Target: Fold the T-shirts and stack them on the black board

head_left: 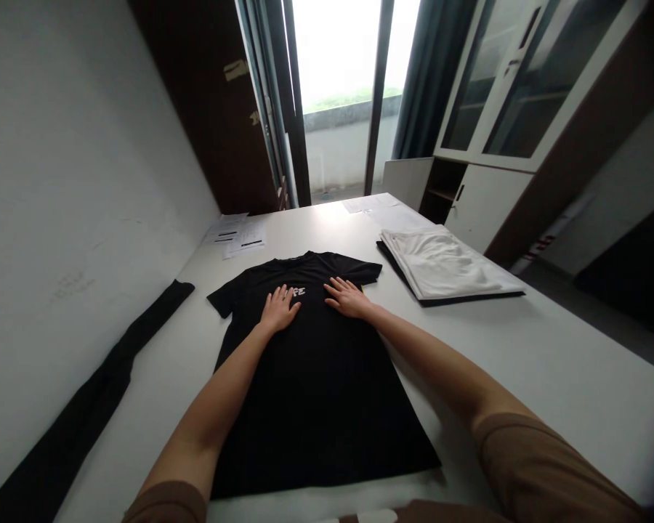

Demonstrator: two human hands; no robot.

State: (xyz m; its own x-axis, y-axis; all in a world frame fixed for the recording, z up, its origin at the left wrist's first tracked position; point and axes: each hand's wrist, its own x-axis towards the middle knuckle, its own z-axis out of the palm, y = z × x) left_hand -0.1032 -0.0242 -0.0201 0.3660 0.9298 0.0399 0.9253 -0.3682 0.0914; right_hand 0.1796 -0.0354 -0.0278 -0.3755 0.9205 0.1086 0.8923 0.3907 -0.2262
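Note:
A black T-shirt (pixel 327 392) lies spread flat on the white table, its collar at the far end and its hem toward me. My left hand (pixel 277 309) rests palm down on the chest, fingers stretched out, partly covering a small white print (pixel 301 292). On the other side of the chest, near the sleeve, my right hand (pixel 346 296) also lies flat with its fingers apart. Both palms touch the fabric and neither grips it.
Folded white cloth (pixel 441 261) lies over something black at the table's right. A long black garment (pixel 103 385) stretches along the left wall. Papers (pixel 245 236) lie at the far left corner, with more sheets (pixel 381 207) at the back. Cabinets (pixel 485 203) stand beyond the right edge.

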